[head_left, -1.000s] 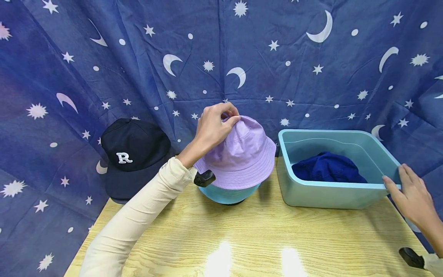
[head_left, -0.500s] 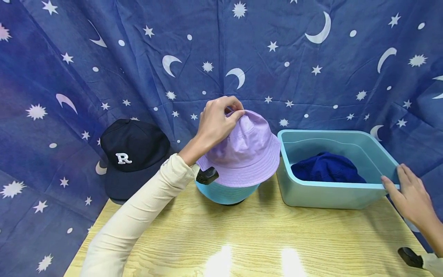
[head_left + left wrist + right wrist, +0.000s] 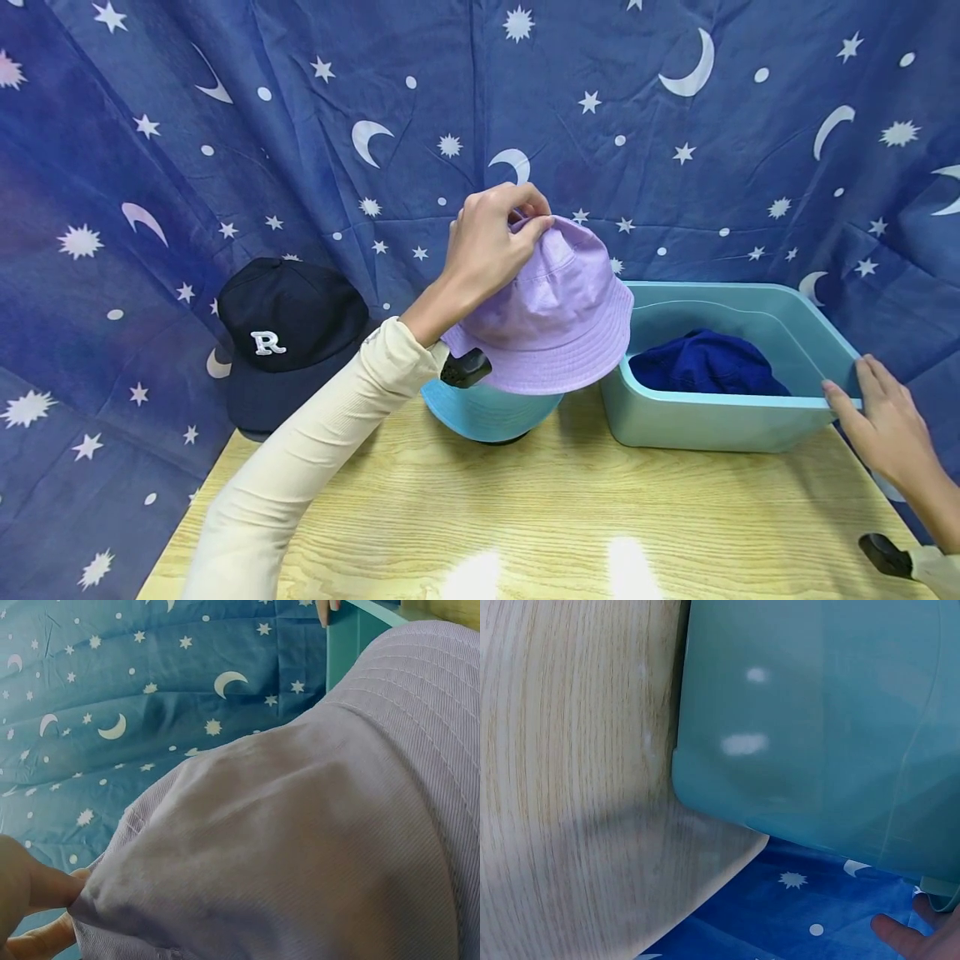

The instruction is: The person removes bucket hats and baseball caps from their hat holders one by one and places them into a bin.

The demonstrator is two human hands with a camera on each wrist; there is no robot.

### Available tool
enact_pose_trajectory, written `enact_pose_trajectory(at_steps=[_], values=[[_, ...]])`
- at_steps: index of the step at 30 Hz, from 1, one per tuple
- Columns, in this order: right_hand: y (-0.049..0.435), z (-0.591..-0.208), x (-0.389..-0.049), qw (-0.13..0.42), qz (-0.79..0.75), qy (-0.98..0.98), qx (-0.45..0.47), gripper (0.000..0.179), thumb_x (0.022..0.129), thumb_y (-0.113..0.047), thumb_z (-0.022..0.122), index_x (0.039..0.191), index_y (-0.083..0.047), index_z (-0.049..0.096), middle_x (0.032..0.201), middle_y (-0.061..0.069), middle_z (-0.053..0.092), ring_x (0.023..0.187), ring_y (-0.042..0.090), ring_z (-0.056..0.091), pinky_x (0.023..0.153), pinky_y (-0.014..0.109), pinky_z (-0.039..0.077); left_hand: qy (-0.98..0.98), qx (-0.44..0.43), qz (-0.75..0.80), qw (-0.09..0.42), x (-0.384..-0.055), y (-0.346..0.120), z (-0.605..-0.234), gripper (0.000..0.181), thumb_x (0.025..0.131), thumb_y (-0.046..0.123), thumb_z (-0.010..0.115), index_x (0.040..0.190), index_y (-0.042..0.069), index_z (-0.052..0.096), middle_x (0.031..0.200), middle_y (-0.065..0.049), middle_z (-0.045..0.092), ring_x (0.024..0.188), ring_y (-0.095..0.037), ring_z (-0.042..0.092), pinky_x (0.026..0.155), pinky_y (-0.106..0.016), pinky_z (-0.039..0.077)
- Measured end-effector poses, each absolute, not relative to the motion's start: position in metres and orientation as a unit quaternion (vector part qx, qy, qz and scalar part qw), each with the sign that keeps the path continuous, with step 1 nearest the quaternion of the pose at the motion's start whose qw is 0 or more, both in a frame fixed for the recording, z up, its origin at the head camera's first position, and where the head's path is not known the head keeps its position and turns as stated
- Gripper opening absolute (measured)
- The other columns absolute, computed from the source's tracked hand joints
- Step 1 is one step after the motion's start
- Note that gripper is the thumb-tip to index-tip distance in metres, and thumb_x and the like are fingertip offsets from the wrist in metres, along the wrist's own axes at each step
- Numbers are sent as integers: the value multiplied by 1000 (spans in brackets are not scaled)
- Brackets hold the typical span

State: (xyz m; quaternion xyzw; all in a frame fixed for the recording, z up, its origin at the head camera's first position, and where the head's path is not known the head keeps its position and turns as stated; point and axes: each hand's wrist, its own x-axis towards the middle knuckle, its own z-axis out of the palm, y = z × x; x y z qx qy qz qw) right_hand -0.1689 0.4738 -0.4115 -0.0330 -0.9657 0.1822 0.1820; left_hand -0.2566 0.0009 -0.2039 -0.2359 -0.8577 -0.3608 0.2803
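Note:
My left hand pinches the top of the crown of a lilac bucket hat between thumb and fingers. The hat hangs brim-down, raised off a light-blue hat and overlapping the left rim of a teal storage bin. In the left wrist view, the fabric of the lilac hat fills most of the frame, drawn to a point at the fingertips. On the right, my right hand holds the bin's near right corner at the rim. A dark blue cloth hat lies in the bin.
A black cap with a white R sits at the left of the wooden table. Something dark shows beneath the light-blue hat. Behind everything hangs a blue curtain with moons and stars.
My left hand has lifted the lilac hat up and to the right, showing more of the light-blue hat below. The right hand stays at the bin's corner.

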Motion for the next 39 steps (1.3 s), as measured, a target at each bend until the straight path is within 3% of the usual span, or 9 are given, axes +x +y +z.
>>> enact_pose_trajectory(at_steps=[17, 39], values=[[474, -411, -168, 185, 184, -965, -32, 74, 100, -38, 34, 144, 13, 6, 148, 37, 5, 132, 57, 9, 100, 70, 8, -847, -254, -360, 298, -246, 25, -180, 5, 86, 25, 68, 83, 21, 70, 79, 10, 58, 76, -4, 51, 65, -30, 42], [474, -412, -170, 186, 185, -965, -28, 72, 100, -36, 35, 144, 14, 7, 148, 37, 6, 133, 56, 9, 100, 71, 9, -838, -274, -382, 276, -234, 56, -158, 5, 87, 25, 67, 84, 23, 69, 81, 10, 58, 77, -4, 50, 67, -24, 40]])
